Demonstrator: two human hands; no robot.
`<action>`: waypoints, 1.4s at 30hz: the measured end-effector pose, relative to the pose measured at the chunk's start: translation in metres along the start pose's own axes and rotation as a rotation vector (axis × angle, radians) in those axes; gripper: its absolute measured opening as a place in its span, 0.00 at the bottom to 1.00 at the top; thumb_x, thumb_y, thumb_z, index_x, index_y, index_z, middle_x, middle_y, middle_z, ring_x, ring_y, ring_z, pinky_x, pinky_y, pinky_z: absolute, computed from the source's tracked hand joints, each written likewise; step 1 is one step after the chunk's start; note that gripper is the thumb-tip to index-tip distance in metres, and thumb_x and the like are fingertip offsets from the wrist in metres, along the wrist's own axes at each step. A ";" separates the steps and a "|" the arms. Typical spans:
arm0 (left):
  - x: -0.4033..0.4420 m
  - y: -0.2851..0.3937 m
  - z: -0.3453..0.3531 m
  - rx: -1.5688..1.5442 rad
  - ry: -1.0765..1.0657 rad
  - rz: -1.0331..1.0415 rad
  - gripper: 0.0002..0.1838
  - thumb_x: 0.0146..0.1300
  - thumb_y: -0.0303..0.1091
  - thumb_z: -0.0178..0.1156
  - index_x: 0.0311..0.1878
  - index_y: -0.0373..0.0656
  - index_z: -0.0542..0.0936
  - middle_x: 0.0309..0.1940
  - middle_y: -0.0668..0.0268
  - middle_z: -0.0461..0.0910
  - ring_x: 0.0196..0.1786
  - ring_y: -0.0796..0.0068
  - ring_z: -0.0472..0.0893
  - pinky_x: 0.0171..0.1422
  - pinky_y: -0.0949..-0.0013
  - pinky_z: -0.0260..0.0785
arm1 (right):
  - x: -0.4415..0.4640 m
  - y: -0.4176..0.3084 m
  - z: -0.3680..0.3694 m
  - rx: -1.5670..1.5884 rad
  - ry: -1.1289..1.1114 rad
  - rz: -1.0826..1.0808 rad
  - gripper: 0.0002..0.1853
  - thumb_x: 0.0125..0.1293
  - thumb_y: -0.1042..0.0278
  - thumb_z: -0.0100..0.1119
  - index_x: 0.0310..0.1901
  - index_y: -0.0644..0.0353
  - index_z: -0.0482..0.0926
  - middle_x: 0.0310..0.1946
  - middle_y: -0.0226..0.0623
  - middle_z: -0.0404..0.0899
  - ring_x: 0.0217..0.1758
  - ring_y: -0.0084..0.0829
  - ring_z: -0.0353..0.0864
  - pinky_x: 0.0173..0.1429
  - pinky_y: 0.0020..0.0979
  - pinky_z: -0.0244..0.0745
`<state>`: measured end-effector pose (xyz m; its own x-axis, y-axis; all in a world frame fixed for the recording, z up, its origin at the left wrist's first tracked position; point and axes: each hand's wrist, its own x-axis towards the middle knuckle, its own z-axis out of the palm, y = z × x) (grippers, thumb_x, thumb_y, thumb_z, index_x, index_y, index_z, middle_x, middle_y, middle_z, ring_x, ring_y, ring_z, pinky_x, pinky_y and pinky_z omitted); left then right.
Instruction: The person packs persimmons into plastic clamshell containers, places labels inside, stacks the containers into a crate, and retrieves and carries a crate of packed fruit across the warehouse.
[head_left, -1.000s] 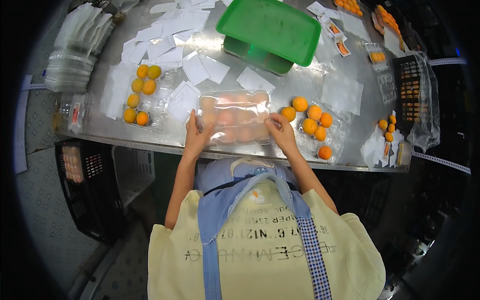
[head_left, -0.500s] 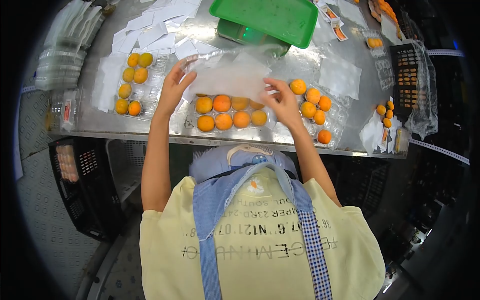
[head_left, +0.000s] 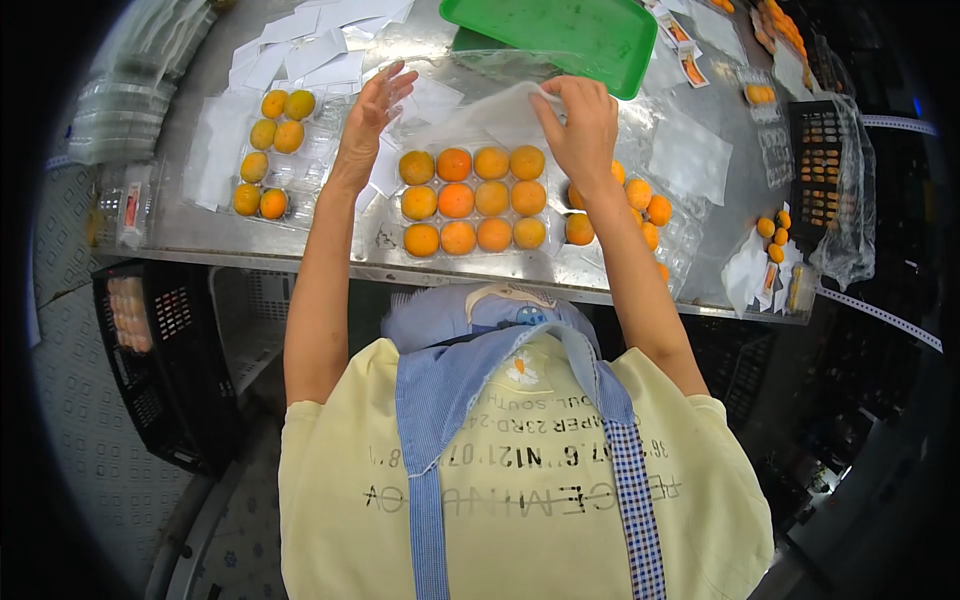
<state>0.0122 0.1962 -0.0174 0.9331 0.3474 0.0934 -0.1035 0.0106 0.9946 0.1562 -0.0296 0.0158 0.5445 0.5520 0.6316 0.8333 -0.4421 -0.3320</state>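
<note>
A clear plastic tray (head_left: pixel 392 243) stands in front of me, with orange-yellow round fruits (head_left: pixel 492 198) in its rows of hollows. My right hand (head_left: pixel 585 130) pinches the edge of a thin white sheet (head_left: pixel 500 112), raised at the far side of the tray; whether it is foam or paper I cannot tell. The clear lid appears to stand up behind the sheet. Beyond the tray's far left corner, my left hand (head_left: pixel 372 125) is held up, fingers apart and nothing in it. My right forearm partly hides a second fruit tray (head_left: pixel 680 240).
Another part-filled tray (head_left: pixel 315 160) lies on the left. White cards (head_left: pixel 315 55) are scattered behind it. A green scale pan (head_left: pixel 570 35) stands at the back. Stacked clear boxes (head_left: pixel 125 115) are far left; a black crate (head_left: pixel 820 165) is on the right.
The white sheet has been lifted off the far fruits, so all the rows now show. Both hands have moved away from me; the left is now apart from the sheet.
</note>
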 end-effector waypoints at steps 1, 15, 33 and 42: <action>0.001 -0.002 -0.001 -0.027 0.000 0.017 0.50 0.51 0.77 0.41 0.67 0.45 0.59 0.63 0.56 0.65 0.67 0.62 0.63 0.70 0.55 0.51 | 0.004 0.003 0.003 -0.005 0.002 0.000 0.07 0.52 0.66 0.64 0.32 0.54 0.78 0.33 0.29 0.77 0.43 0.34 0.72 0.47 0.34 0.60; 0.024 -0.013 0.011 0.013 0.371 -0.056 0.11 0.57 0.30 0.63 0.42 0.35 0.78 0.34 0.67 0.81 0.37 0.83 0.78 0.43 0.80 0.68 | 0.010 -0.010 -0.019 0.006 0.119 0.066 0.21 0.47 0.64 0.67 0.44 0.56 0.75 0.44 0.38 0.74 0.51 0.39 0.69 0.54 0.36 0.61; 0.031 -0.026 0.010 0.012 0.370 -0.063 0.12 0.58 0.31 0.63 0.43 0.36 0.79 0.35 0.68 0.81 0.37 0.82 0.78 0.43 0.79 0.68 | -0.107 -0.016 -0.026 -0.011 -0.498 0.273 0.18 0.48 0.61 0.68 0.41 0.56 0.78 0.34 0.35 0.76 0.42 0.37 0.73 0.46 0.36 0.63; 0.028 -0.027 0.009 0.059 0.376 -0.066 0.11 0.57 0.31 0.64 0.42 0.37 0.79 0.33 0.69 0.81 0.36 0.84 0.78 0.41 0.80 0.67 | -0.116 -0.013 -0.025 -0.011 -0.485 0.271 0.21 0.46 0.60 0.69 0.43 0.56 0.77 0.36 0.34 0.77 0.42 0.36 0.74 0.47 0.35 0.63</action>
<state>0.0441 0.1971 -0.0417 0.7447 0.6672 0.0171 -0.0176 -0.0059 0.9998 0.0791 -0.1058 -0.0356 0.7230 0.6787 0.1292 0.6579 -0.6193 -0.4286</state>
